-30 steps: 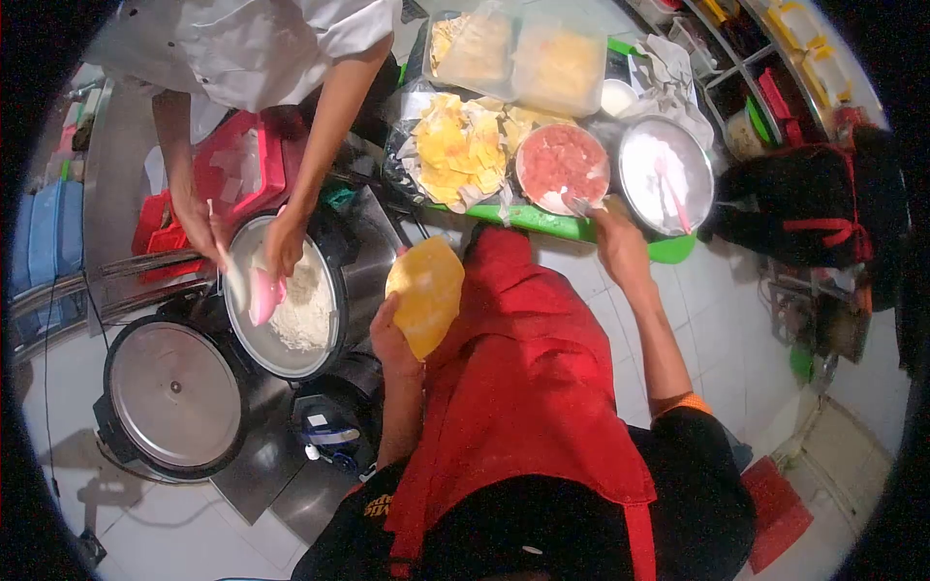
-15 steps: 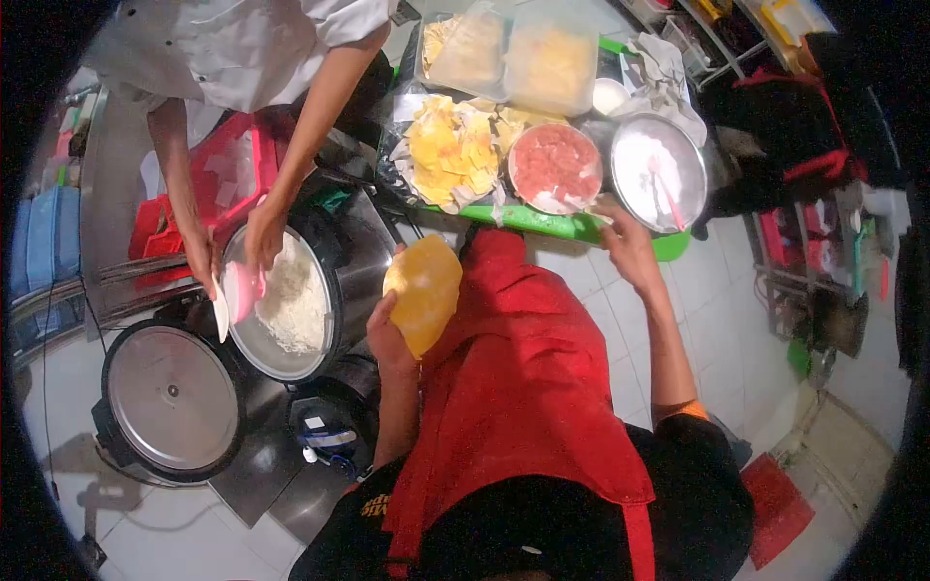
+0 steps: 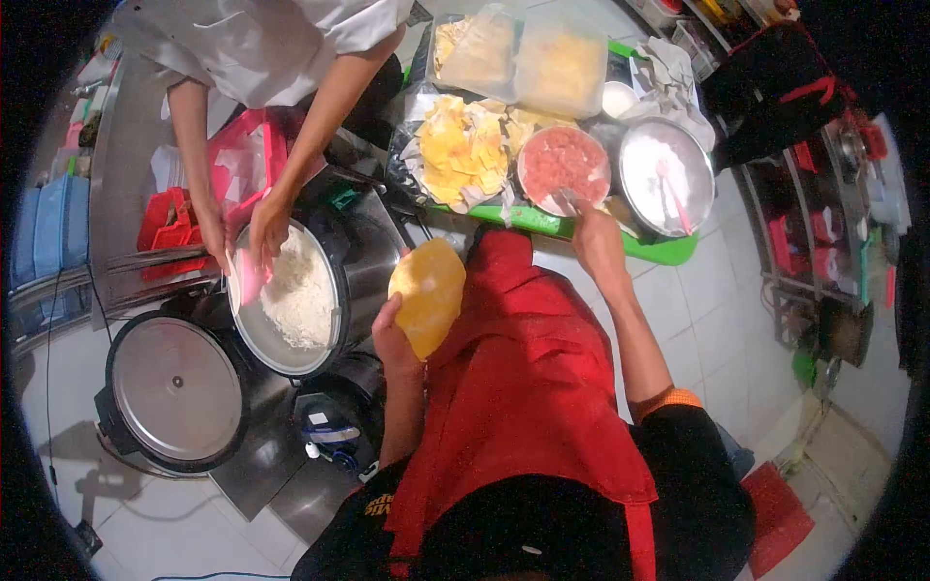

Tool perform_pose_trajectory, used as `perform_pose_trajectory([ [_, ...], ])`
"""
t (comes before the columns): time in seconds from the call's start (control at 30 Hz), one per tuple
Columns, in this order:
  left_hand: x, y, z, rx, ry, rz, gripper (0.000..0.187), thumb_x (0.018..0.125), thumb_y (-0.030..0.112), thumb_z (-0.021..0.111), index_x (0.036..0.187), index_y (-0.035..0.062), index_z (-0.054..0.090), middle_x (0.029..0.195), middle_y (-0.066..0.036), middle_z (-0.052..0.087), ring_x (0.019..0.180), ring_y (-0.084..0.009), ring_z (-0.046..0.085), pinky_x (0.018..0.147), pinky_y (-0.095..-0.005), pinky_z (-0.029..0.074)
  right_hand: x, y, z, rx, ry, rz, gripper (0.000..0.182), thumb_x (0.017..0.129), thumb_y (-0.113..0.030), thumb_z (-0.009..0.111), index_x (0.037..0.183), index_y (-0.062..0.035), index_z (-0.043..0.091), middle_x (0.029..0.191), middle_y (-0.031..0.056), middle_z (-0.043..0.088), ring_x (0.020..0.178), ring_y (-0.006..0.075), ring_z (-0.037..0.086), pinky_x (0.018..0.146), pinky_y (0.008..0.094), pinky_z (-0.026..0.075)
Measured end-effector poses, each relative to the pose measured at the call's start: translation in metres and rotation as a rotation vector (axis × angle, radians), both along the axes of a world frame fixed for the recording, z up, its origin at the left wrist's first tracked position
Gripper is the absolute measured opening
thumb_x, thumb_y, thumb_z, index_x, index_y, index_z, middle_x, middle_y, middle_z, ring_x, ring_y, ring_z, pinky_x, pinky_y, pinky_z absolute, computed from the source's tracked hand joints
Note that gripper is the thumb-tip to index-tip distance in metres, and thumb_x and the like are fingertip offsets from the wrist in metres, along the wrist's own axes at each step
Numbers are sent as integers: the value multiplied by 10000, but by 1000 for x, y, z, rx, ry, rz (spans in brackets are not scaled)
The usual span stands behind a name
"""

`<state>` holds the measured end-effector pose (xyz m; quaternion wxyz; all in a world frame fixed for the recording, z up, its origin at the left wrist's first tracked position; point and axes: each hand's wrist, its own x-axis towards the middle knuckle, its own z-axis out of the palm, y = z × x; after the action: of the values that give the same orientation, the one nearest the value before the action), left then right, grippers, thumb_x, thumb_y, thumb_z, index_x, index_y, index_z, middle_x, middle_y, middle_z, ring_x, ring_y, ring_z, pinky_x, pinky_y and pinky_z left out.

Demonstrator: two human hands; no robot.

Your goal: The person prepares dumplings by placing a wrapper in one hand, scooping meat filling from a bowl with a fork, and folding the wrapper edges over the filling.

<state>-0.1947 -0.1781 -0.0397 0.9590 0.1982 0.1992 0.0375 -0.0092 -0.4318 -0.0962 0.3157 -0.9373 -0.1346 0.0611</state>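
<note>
My left hand (image 3: 393,339) is closed on the lower edge of a yellow dough wrapper (image 3: 429,290) with pale floury patches, held in front of my red apron. At the tray's near edge, my right hand (image 3: 598,242) grips a small flat utensil (image 3: 570,200), whose tip reaches into a round bowl of pink minced meat (image 3: 564,165); its exact kind I cannot tell. Left of that bowl lies a pile of yellow wrappers (image 3: 460,150). Right of it stands a metal bowl of white powder (image 3: 651,160) with a pink-handled utensil (image 3: 668,194) in it.
A green tray (image 3: 668,252) bears the bowls and two plastic tubs (image 3: 560,73). On my left, a person in white (image 3: 271,44) holds a pink cup (image 3: 254,276) over a rice cooker (image 3: 339,320). A round metal lid (image 3: 174,387) lies nearer me.
My right hand has moved left from the tray edge to the meat bowl, dipping the utensil into it. The yellow wrapper stays in my left hand. The view has shifted slightly.
</note>
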Motion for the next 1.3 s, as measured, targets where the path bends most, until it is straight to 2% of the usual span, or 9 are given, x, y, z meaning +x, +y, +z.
perform_pose_trajectory([
  [0.47,3,-6,4,-17,9,20,656,916,190,485,1518,97,241,1446,-155,422,1268,-333,484,1051,-453,405,-14,-2,-18,28,106,-20,228,858,-43,537,1054,11,639,802,310,633,785,461,636,711,514,501],
  [0.57,4,-4,1,-13,13,-20,646,921,197,484,1515,95,251,1450,-158,418,1279,-330,477,1055,-455,403,-9,-12,-42,60,41,-9,224,872,-60,550,1067,-7,647,733,234,659,660,378,652,621,456,507],
  [0.63,5,-5,0,-4,31,11,627,925,206,481,1503,83,272,1441,-164,431,1271,-334,487,1052,-458,408,-7,-27,-48,504,518,-187,246,899,-72,538,1123,-50,639,658,64,607,492,171,538,459,319,424],
  [0.67,5,-6,-1,2,54,42,610,928,214,478,1491,71,293,1432,-169,443,1263,-339,496,1049,-462,413,-7,-29,-33,502,519,-187,246,899,-72,538,1123,-50,639,658,64,607,492,171,538,459,319,424],
  [0.77,5,-2,-6,-80,21,-18,563,932,231,480,1436,11,359,1368,-196,506,1208,-360,544,1027,-473,439,-7,-36,24,826,947,-342,299,942,-67,494,1227,-103,578,646,-58,459,448,16,293,392,189,212],
  [0.97,15,5,-18,-349,-29,-150,580,922,265,484,1419,-8,363,1369,-228,489,1187,-373,551,988,-500,465,-37,-28,48,1108,853,-100,226,956,-82,509,1172,-56,572,695,-42,482,481,20,343,409,187,251],
  [1.1,28,-6,2,-143,149,-86,551,933,274,486,1373,-46,398,1320,-240,528,1148,-388,575,962,-506,483,-57,-13,62,1068,728,69,211,959,-76,534,1161,-24,565,771,-26,507,579,25,438,469,167,331],
  [1.17,34,-14,22,-366,57,-107,528,934,258,480,1356,-53,418,1297,-233,548,1126,-389,588,946,-500,495,-61,-4,65,1101,709,86,212,958,-81,544,1160,-21,566,772,-27,511,575,26,437,467,168,331],
  [1.3,38,-18,32,-334,30,-142,510,909,246,528,1296,-81,470,1238,-246,585,1074,-376,619,946,-458,501,-62,2,64,1053,755,124,200,950,-64,565,1145,-25,578,778,-31,522,585,19,453,469,171,344],
])
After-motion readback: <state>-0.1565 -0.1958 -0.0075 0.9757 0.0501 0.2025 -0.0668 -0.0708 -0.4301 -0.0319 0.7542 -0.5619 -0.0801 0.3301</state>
